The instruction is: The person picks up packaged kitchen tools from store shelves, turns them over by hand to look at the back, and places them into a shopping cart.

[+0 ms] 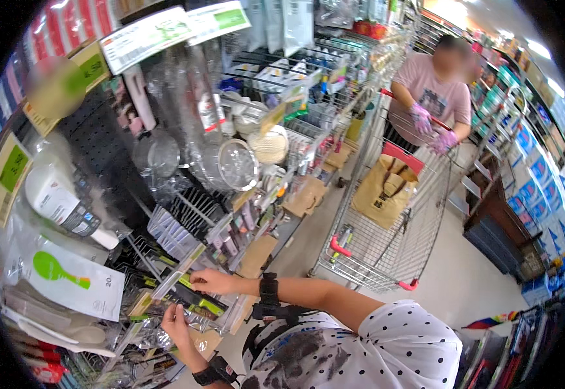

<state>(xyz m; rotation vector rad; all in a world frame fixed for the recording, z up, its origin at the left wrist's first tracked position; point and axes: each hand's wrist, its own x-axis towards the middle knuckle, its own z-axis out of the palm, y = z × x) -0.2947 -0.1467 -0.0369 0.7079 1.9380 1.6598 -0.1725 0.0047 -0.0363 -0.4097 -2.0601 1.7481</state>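
In the head view both my hands are at the lower part of a store rack. My right hand [207, 282], fingers curled, is beside a black and lime-green packaged utensil [192, 294] hanging there; whether it grips it I cannot tell. My left hand [178, 323] is nearer to me, thumb and fingers close together, beside clear plastic packages [153, 335]. What lies between its fingers is not clear. A price rail [178, 272] crosses just beyond my right hand. Mesh strainers [237, 165] hang higher on the rack, and a packet of plastic spoons [75, 277] hangs to the left.
A wire shopping cart [384, 248] with red corners stands in the aisle, holding a tan tote bag [384, 192]. Another person [431, 97] in pink patterned gloves holds its handle. Stacked blue and white packs [538, 180] and a dark bin [494, 248] stand at the right.
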